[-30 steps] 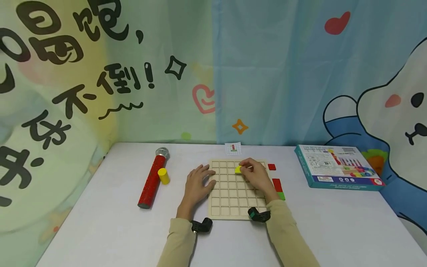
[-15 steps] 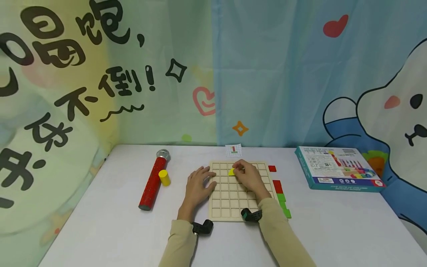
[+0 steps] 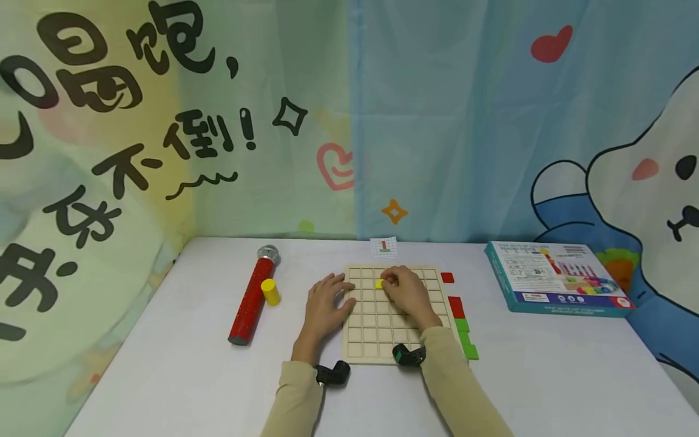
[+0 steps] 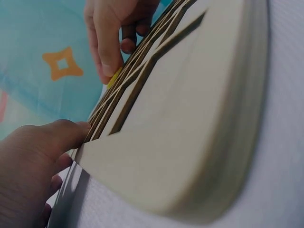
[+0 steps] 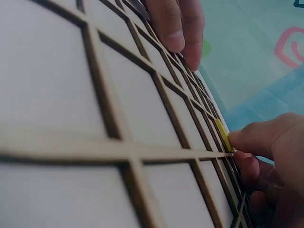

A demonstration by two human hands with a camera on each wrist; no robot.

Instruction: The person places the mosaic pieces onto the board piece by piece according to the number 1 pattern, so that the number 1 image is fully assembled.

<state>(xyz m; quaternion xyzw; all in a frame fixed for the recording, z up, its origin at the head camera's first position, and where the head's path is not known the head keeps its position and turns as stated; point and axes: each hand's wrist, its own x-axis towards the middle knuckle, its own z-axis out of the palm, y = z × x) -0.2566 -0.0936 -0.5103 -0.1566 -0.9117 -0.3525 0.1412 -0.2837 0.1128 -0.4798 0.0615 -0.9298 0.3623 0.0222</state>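
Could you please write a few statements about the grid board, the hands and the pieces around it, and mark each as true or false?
1. The right hand has its fingertips on a yellow piece lying on the wooden grid board. True.
2. The left hand grips the red tube. False: it rests at the board's left edge, apart from the red tube.
3. A yellow cylinder stands beside the red tube. True.
4. The red pieces and green pieces lie to the left of the board. False: they lie along its right edge.
5. The printed box lies on the table to the right of the board. True.
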